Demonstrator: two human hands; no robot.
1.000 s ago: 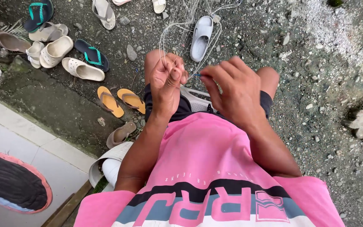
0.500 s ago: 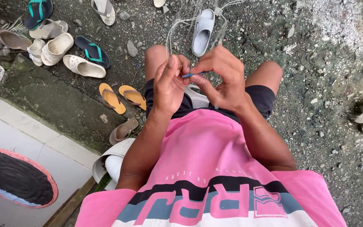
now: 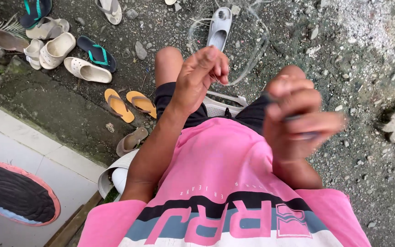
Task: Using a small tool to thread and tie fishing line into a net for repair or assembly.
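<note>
Where the view looks straight down the person's front, the grey gravel ground [image 3: 353, 55] fills most of the picture, with a pale tiled ledge [image 3: 28, 151] at the lower left that carries a dark oval mat with a pink rim [image 3: 12, 194]. The pink shirt with a dark and white band [image 3: 220, 183] takes up the lower middle, and black shorts [image 3: 252, 114] show above it over the bare knees. A white plastic seat [image 3: 222, 105] shows between the legs. On the ground to the upper left lie scattered sandals: a pair of yellow flip-flops [image 3: 129, 104], cream clogs [image 3: 69, 59] and a dark flip-flop with teal straps [image 3: 98, 54]; a grey slide sandal [image 3: 219, 28] lies ahead of the knees. A loose loop of thin clear line [image 3: 252, 59] lies around that sandal and rises to the hands. The left hand [image 3: 202, 75] is raised over the left knee, its fingers [image 3: 218, 68] pinched narrow on the line. The right hand [image 3: 293, 119] is nearer the camera and blurred, its fingers [image 3: 316, 121] curled close around a small dark slender thing [image 3: 293, 118]; what it is cannot be told. The two hands are apart, the line's free end by the left fingertips.
</note>
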